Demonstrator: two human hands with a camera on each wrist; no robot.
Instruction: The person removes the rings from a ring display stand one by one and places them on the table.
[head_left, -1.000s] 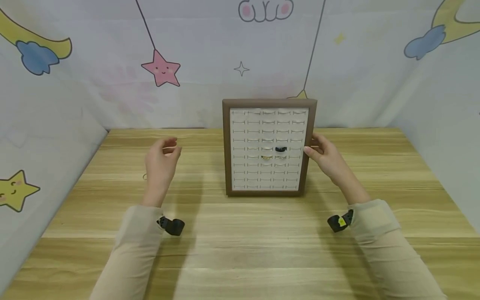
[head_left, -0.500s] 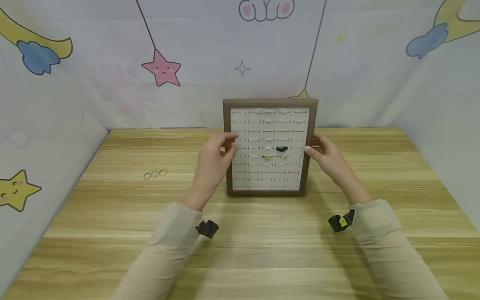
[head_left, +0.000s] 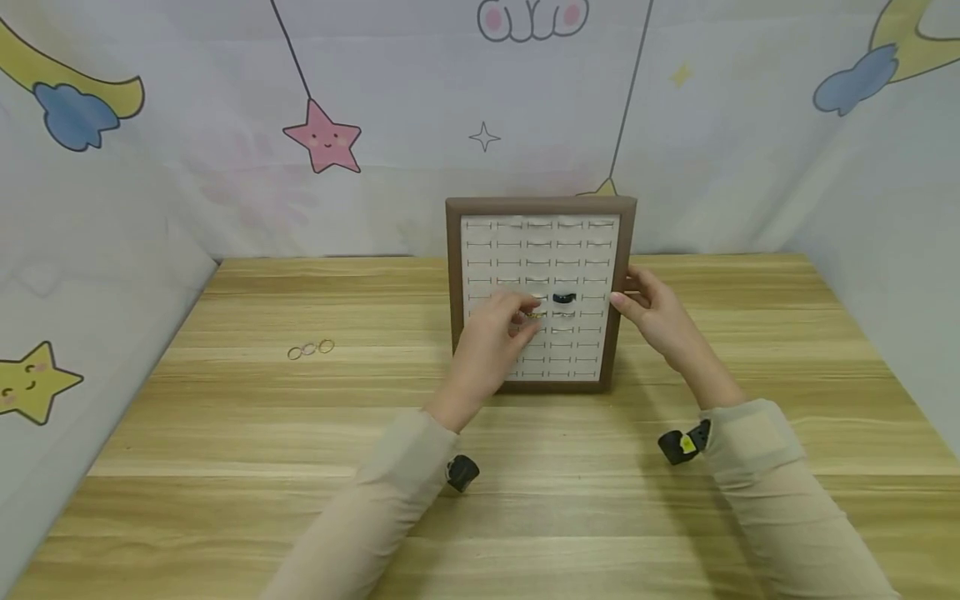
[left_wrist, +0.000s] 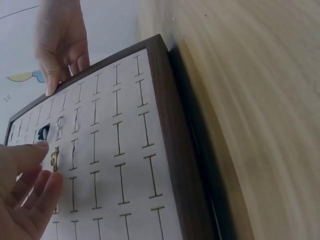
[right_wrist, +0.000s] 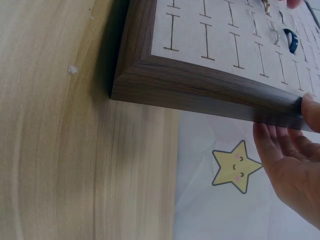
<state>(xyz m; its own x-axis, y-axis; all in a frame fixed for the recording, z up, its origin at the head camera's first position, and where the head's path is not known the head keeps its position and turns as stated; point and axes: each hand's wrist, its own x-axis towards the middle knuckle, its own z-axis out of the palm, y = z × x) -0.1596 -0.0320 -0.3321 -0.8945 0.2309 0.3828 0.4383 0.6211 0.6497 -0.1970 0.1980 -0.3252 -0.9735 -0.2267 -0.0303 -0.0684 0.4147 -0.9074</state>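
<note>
A ring display board [head_left: 551, 207] with a brown wooden frame and white slotted panel stands upright on the table. My right hand [head_left: 654, 321] grips its right edge, thumb on the front and fingers behind, as the right wrist view also shows. In front of the panel is my left hand [head_left: 491, 342], thumb and fingertips parted around a gold ring [left_wrist: 54, 159] that sits in a slot. Just beyond those fingers are a dark blue ring [head_left: 564, 297] and a silver ring [left_wrist: 59, 127], both in slots. The left hand covers the board's lower left part in the head view.
Three thin rings [head_left: 310, 349] lie in a row on the wooden table [head_left: 337, 475], left of the board. A white cloth backdrop [head_left: 405, 108] with printed stars rises behind the table and along both sides.
My left hand has moved right from beside the loose rings to the front of the board, uncovering those rings. My right hand has stayed on the board's edge.
</note>
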